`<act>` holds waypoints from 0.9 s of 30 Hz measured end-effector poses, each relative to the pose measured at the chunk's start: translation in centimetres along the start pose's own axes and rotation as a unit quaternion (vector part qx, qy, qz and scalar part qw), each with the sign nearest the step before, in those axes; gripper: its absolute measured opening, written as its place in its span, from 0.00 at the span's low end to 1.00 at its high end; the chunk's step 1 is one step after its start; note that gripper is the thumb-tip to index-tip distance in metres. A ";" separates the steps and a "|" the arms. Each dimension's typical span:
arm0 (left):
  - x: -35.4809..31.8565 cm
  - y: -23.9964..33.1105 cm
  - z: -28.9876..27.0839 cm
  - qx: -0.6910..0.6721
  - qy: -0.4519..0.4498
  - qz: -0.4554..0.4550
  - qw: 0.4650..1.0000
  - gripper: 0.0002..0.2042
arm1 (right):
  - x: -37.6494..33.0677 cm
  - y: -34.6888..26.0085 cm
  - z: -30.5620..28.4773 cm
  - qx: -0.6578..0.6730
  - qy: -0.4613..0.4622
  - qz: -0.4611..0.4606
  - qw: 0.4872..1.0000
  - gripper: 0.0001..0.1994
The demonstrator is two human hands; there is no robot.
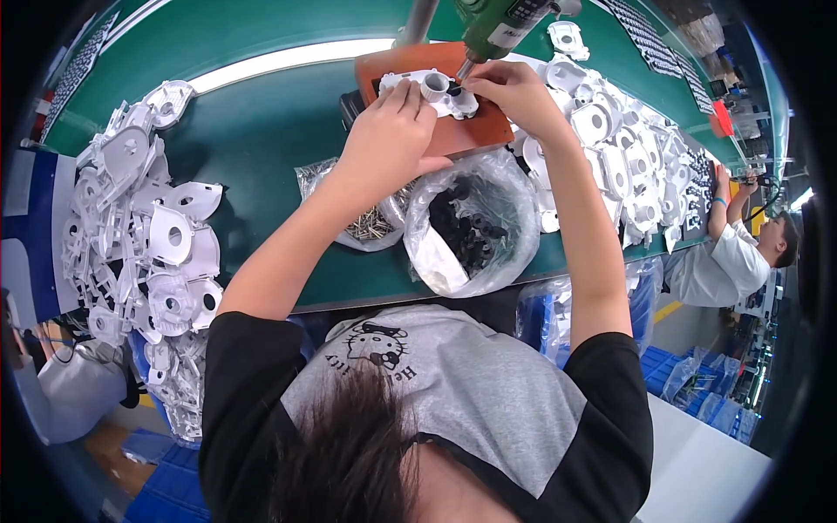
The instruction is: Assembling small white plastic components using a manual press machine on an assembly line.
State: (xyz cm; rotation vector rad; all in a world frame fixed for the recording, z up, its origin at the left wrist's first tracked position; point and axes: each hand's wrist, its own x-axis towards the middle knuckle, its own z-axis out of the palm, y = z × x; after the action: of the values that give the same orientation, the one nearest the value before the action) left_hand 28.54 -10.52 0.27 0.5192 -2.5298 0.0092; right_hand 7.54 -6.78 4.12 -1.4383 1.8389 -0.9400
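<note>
White plastic housing part [433,91] lies on a reddish-brown fixture block [471,131] at the upper middle of the frame, on the green table [261,131]. The left hand [388,139] rests on the part's left end, its grip closed over it. The right hand [510,87] pinches at the part's right end, beside the tip of a green electric screwdriver [497,26] hanging from above. Below the hands sit a clear bag of black parts [471,227] and a bag of screws [370,225]. Heaps of white parts [148,235] lie at left and right.
</note>
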 end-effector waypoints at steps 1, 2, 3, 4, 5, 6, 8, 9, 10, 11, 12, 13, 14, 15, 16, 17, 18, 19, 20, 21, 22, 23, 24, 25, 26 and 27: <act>-0.1 0.0 0.1 -0.002 0.005 0.000 1.000 0.33 | 0.1 -0.2 0.4 0.009 -0.013 -0.005 1.000 0.12; -0.1 -0.1 0.1 -0.001 0.002 0.001 1.000 0.33 | 0.1 -0.7 0.6 0.011 -0.013 -0.004 1.000 0.12; -0.1 -0.2 0.1 0.001 -0.002 -0.004 1.000 0.32 | 0.0 -1.5 0.6 0.001 -0.018 0.015 1.000 0.11; -0.1 -0.1 0.0 0.001 -0.005 -0.007 1.000 0.32 | -0.2 -2.0 0.5 -0.011 -0.021 0.036 0.999 0.10; -0.1 -0.1 0.1 0.000 -0.007 -0.006 1.000 0.32 | 0.0 -1.7 0.4 -0.010 -0.020 0.038 0.999 0.10; -0.2 -0.1 0.1 0.002 -0.006 -0.006 1.000 0.31 | 0.4 -1.1 0.3 0.014 -0.041 0.034 0.998 0.09; -0.2 -0.1 0.1 0.004 -0.004 -0.006 1.000 0.31 | 1.1 -0.3 -0.2 0.038 -0.062 0.031 0.997 0.09; -0.2 0.0 0.0 0.001 -0.002 -0.005 1.000 0.31 | 1.4 -0.1 -0.4 0.025 -0.078 0.038 0.996 0.08; -0.1 0.0 0.0 -0.002 -0.001 -0.003 1.000 0.31 | 1.7 0.1 -0.5 0.011 -0.095 0.045 0.994 0.07; -0.1 0.0 0.0 -0.002 -0.002 -0.004 1.000 0.31 | 2.0 0.2 -0.5 0.012 -0.095 0.045 0.994 0.07; -0.1 0.0 -0.1 -0.001 -0.008 -0.005 1.000 0.31 | 2.3 0.4 -0.6 0.009 -0.104 0.038 0.994 0.07; -0.1 0.0 -0.1 0.001 -0.016 -0.006 1.000 0.31 | 2.6 0.6 -0.6 0.008 -0.113 0.031 0.993 0.08; -0.1 0.1 -0.1 0.000 -0.017 -0.005 1.000 0.31 | 2.8 0.9 -0.2 0.009 -0.112 0.032 0.993 0.08; 0.0 0.1 -0.2 0.002 -0.020 -0.007 1.000 0.31 | 3.0 1.2 0.5 0.033 -0.095 -0.045 0.994 0.08; 0.0 0.1 -0.3 0.005 -0.024 -0.009 1.000 0.30 | 3.2 1.5 0.9 0.056 -0.078 -0.122 0.988 0.09; -0.1 0.1 -0.2 0.004 -0.025 -0.008 1.000 0.30 | 3.5 1.8 0.7 0.057 -0.077 -0.120 0.988 0.09; -0.2 0.0 0.0 0.006 -0.020 -0.009 1.000 0.30 | 4.0 2.1 0.4 0.017 -0.097 -0.108 0.989 0.10; -0.1 -0.2 0.1 0.010 -0.012 -0.009 1.000 0.30 | 4.5 2.0 0.0 -0.025 -0.115 -0.098 0.988 0.10; 0.0 -0.2 0.2 0.011 -0.011 -0.008 1.000 0.30 | 4.7 2.0 -0.2 -0.046 -0.137 -0.069 0.987 0.11; 0.0 -0.2 0.1 0.004 -0.019 -0.010 1.000 0.30 | 4.6 2.0 -0.7 -0.058 -0.150 -0.058 0.985 0.11; -0.2 -0.2 -0.1 0.000 -0.026 -0.016 1.000 0.30 | 4.3 0.9 -0.8 -0.071 -0.166 -0.050 0.982 0.11; -0.3 -0.3 -0.1 0.002 -0.027 -0.017 0.999 0.30 | 5.0 1.2 -1.0 -0.078 -0.182 -0.066 0.978 0.12; -0.3 -0.4 -0.3 0.007 -0.025 -0.022 0.999 0.30 | 5.4 0.5 -1.8 -0.030 -0.205 -0.047 0.977 0.11; -0.2 -0.4 -0.3 0.003 -0.021 -0.018 1.000 0.31 | 5.3 -0.2 -3.0 0.016 -0.223 -0.024 0.974 0.11; 0.0 -0.1 -0.3 -0.002 -0.019 -0.011 1.000 0.32 | 6.8 0.8 -4.9 -0.014 -0.198 -0.098 0.975 0.11; 0.2 0.1 -0.2 -0.008 -0.022 -0.010 1.000 0.33 | 8.0 1.7 -6.5 -0.069 -0.051 -0.122 0.989 0.09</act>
State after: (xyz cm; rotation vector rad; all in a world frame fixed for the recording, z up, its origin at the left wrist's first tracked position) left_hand 28.45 -10.52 0.55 0.5433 -2.5655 -0.0290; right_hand -0.39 -13.28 6.04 -1.7934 1.7077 -0.8494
